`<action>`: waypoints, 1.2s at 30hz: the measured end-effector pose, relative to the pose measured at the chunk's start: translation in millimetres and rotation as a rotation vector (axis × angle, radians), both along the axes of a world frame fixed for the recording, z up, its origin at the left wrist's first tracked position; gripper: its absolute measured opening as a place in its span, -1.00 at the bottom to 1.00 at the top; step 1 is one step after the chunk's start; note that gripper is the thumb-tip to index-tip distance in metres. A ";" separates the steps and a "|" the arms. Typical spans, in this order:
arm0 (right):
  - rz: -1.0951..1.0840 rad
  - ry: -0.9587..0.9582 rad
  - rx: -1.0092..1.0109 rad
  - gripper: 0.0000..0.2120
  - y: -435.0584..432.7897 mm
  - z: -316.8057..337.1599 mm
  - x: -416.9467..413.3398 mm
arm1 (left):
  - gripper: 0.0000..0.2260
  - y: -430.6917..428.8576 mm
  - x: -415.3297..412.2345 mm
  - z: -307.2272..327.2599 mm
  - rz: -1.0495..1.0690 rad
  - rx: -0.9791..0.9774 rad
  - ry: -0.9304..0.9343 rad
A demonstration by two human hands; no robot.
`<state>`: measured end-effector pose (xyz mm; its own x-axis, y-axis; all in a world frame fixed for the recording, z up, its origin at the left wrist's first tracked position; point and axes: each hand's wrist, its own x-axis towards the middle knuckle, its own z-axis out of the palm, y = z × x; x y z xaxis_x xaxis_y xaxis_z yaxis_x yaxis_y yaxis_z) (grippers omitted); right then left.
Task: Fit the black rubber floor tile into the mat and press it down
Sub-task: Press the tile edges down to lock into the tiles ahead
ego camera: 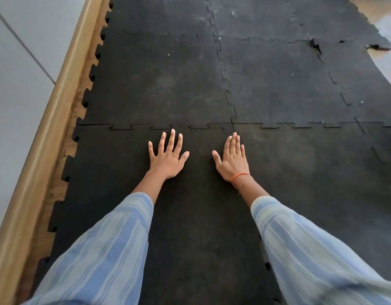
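Observation:
A black rubber floor tile (115, 172) with toothed puzzle edges lies flat at the near left of the black mat (278, 89). Its far edge meets the neighbouring tiles along an interlocking seam (133, 127). My left hand (168, 158) rests palm down on the tile just short of that seam, fingers spread. My right hand (233, 160) lies flat beside it, fingers together, close to the tile's right seam, with an orange thread at the wrist. Neither hand holds anything.
A wooden skirting strip (58, 111) runs along the mat's left side, with a pale grey wall (16, 84) beyond it. A thin band of wood floor shows between strip and mat. At the far right the mat's edge is torn and lifted (379, 46).

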<state>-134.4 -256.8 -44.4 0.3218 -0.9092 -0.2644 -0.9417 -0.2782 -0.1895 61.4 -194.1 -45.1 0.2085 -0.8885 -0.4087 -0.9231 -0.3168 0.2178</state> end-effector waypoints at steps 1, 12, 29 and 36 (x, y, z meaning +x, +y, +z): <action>0.006 0.006 0.003 -0.27 -1.2 0.7 -1.8 | -0.44 -0.2 -0.5 -0.8 0.001 0.000 0.005; 0.032 0.038 -0.003 -0.23 9.2 6.7 -13.5 | -0.40 36.8 -28.8 0.9 0.028 -0.067 -0.037; 0.142 -0.176 -0.187 -0.29 67.8 -6.2 -37.1 | -0.38 78.4 -59.2 -15.5 -0.015 -0.268 -0.146; 0.108 -0.186 -0.170 -0.31 67.0 -2.1 -36.6 | -0.39 79.1 -62.7 -13.7 -0.008 -0.274 -0.155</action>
<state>-171.1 -189.8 -46.6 0.4483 -0.8931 -0.0381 -0.8581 -0.4180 -0.2982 -1.3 -115.0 -58.8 0.2420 -0.9631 -0.1180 -0.9543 -0.2582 0.1507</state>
